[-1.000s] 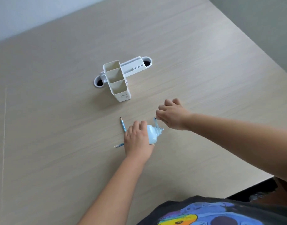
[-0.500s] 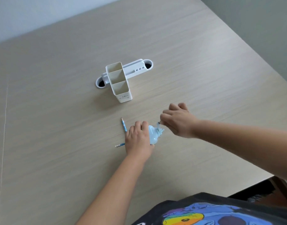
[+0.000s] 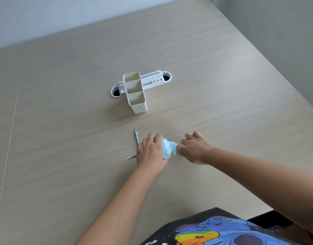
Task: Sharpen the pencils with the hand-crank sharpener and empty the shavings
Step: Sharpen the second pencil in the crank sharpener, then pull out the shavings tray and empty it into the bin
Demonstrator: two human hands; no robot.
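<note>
A light-blue hand-crank sharpener (image 3: 167, 149) stands on the wooden table (image 3: 63, 138). My left hand (image 3: 151, 152) wraps its left side and holds it down. My right hand (image 3: 194, 148) is closed at the sharpener's right end, over the crank, which my fingers hide. A blue pencil (image 3: 137, 137) lies just left of my left hand, tip pointing away from me. A second blue pencil (image 3: 131, 157) pokes out from under my left hand, with most of its length hidden.
A white three-compartment pencil holder (image 3: 137, 93) stands behind the sharpener, in front of a white cable-port tray (image 3: 152, 82) set in the table. The table's right edge runs diagonally at right; my dark printed shirt fills the lower right.
My right hand has swung down and toward me at the sharpener's right end, turning the crank. My left hand and the pencils keep their places; the camera tilted slightly.
</note>
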